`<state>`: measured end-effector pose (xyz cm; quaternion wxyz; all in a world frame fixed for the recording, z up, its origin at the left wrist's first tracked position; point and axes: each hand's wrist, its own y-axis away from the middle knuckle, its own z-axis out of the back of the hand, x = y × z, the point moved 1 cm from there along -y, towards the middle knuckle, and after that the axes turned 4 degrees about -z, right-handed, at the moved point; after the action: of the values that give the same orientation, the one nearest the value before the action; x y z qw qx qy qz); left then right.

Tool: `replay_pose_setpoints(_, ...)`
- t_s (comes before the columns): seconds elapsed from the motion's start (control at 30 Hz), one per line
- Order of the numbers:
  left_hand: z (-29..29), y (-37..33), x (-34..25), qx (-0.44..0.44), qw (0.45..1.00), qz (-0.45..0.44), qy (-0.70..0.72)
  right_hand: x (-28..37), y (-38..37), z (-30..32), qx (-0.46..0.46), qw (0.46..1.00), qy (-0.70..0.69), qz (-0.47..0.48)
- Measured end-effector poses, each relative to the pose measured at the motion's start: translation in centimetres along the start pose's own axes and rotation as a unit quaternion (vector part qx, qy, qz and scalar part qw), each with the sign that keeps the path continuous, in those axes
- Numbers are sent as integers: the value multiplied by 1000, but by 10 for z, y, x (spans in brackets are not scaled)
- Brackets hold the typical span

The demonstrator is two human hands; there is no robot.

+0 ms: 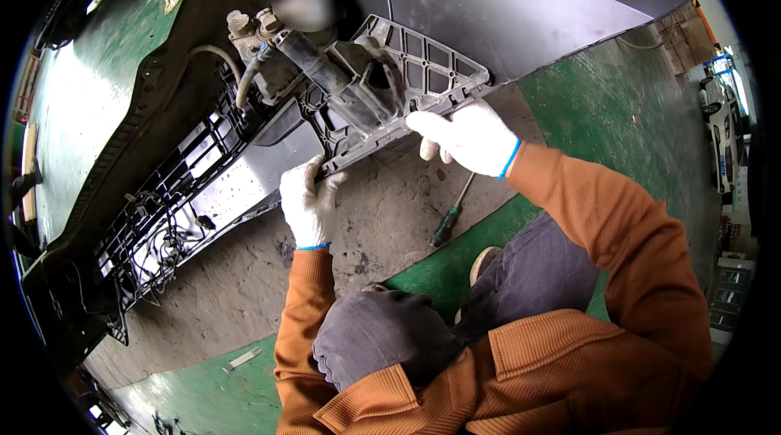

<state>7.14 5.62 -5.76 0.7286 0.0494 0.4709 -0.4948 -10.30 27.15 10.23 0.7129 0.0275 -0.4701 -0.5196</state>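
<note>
Plainly, the gloved left hand (pixel 309 201), partly closed, grips the near edge of the bumper (pixel 289 150) lying on the grey mat (pixel 374 215); the right hand (pixel 473 139) (half-curled, its hold unclear) touches that same edge, near a green-handled screwdriver (pixel 445 228).

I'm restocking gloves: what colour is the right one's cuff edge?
The cuff edge is blue, clearest in the head view.

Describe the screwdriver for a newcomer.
On the green floor lies a long grey patch. At its edge, below the gloved right hand, lies the screwdriver. Its dark green handle and slim metal shaft set it apart from the flat silvery strip, lower left.
</note>
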Motion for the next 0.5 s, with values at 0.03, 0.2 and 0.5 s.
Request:
replay_pose_setpoints(0.03, -1, 0, 0, 0, 1000, 2, 1, 0, 0, -3, -6, 1000, -19, 7)
replay_pose_setpoints(0.2, 1, -1, 1, -2, 1000, -14, -9, 2, -2, -5, -7, 1000, -21, 3)
replay_pose_setpoints(0.5, 7, 1, 3, 5, 998, -48, -30, 3, 8, -3, -111, 972, -207, -31)
